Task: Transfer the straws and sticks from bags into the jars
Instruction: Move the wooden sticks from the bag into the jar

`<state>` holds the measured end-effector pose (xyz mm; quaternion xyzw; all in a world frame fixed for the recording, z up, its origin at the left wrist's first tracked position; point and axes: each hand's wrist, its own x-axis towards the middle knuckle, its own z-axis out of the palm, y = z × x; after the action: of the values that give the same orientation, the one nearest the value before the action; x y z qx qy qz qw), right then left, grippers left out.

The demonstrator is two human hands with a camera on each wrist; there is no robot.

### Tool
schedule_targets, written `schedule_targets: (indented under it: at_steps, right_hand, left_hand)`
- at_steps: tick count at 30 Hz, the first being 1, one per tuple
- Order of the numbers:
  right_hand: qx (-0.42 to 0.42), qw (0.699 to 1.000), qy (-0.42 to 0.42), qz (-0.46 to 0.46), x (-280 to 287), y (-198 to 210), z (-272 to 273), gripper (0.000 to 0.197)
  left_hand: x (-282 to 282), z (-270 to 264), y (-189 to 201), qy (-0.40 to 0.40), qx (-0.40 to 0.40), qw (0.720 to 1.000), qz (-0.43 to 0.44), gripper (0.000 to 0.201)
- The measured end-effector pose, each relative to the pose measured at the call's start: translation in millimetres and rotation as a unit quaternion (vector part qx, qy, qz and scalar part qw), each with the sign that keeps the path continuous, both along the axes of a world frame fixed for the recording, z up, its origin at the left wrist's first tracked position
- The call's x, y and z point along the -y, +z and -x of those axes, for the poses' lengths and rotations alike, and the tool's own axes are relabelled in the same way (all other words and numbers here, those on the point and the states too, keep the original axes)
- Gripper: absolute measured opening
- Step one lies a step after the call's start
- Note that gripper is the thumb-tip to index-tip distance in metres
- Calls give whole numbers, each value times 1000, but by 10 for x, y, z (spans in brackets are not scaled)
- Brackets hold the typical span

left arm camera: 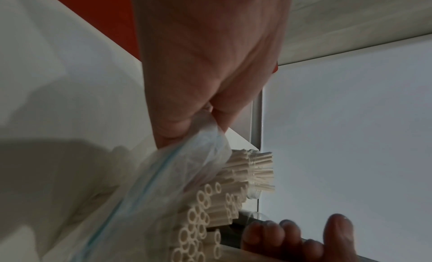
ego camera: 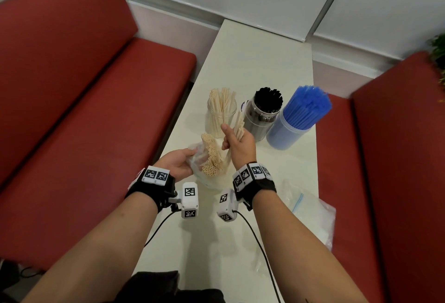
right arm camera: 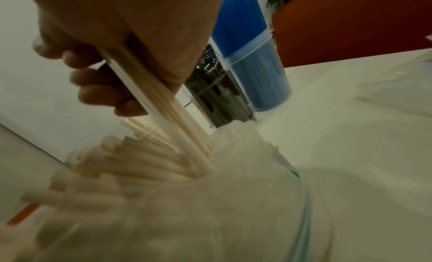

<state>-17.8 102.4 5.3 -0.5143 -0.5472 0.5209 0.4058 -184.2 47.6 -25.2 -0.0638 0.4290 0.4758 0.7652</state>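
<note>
A clear zip bag (ego camera: 204,177) (left arm camera: 163,173) (right arm camera: 233,201) full of cream straws (ego camera: 212,158) (left arm camera: 201,210) (right arm camera: 117,164) stands on the white table (ego camera: 265,66). My left hand (ego camera: 178,160) (left arm camera: 187,103) pinches the bag's rim. My right hand (ego camera: 237,141) (right arm camera: 112,59) grips a bundle of cream straws (ego camera: 239,124) (right arm camera: 163,109), its lower ends still in the bag. Behind stands a clear jar (ego camera: 220,114) partly filled with cream straws.
A jar of black straws (ego camera: 263,114) (right arm camera: 215,92) and a jar of blue straws (ego camera: 296,119) (right arm camera: 252,62) stand right of the clear jar. An empty zip bag (ego camera: 310,208) lies at the table's right edge. Red benches (ego camera: 96,109) flank the table.
</note>
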Motion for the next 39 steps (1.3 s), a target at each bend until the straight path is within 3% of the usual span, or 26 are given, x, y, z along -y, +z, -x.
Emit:
schedule_targets:
  at_steps: [3,8,12,24,28,32,36,38,39]
  right_hand:
    - [-5,1000,-6,-15,-187,158,17,39]
    - [-61,989,-79,-111,-861,904,175,42]
    - [-104,981,-66,-148,-1311,1231,359,50]
    - [-6,998,-58,-13,-1411,91,562,42]
    - [3,999,-34,-12,-1411,-33,536,36]
    - [26,997,-31,-68,-1516,24,550,30]
    - [123,972,-17,-198,-1572,56,601,7]
    - [276,933,66,-222,-1558,-62,625,35]
    - [380,894,117,-206,-1521,-126,635,49]
  left_hand:
    - [-43,31,-15,2,-7,1000,5,27]
    - [-106,59,-37,-7,-21,1000,15,24]
    - [-182,85,-78,-5,-27,999,23,26]
    - [-300,156,-172,3,-28,999,26,28]
    - [-313,156,-182,-26,-47,999,8,33]
    - [-343,150,-186,-47,-64,997,-9,38]
    - [-347,157,-201,-60,-68,996,-13,36]
    - [-336,157,-202,-63,-67,996,-14,34]
    - [-327,155,-205,-65,-67,996,-14,32]
